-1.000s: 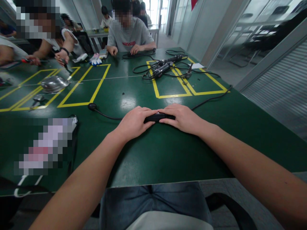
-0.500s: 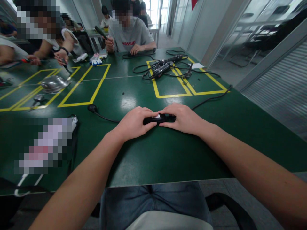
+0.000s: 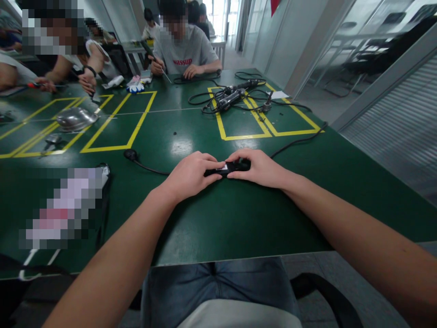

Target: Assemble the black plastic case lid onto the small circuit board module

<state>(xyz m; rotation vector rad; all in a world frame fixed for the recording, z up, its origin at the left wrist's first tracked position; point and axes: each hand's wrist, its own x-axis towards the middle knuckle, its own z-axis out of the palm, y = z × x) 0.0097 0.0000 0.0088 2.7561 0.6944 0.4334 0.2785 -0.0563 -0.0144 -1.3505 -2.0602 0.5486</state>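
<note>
Both-hands handling step on the black device (image 3: pixel 223 171), by the look of it; it sits in from the near edge of the surface (image 3: pixel 239 223), roughly midway along; left hand (image 3: pixel 193 175) has its grip clamped on one end, right hand (image 3: pixel 262 167) clamped on the other, fingers on the far side, thumbs on the near side; next move likely calls for steady, even pressure from both (and the cord (image 3: pixel 290 144) kept slack toward the right edge); plug (image 3: pixel 130 155) lies beyond the left hand, toward the left edge; white label (image 3: pixel 222 167) on the device, print too small to read; shirt (image 3: pixel 186 48) past the far edge reads "wassup" in red; pixelated item (image 3: pixel 64 200) by the near left corner, unreadable.
</note>
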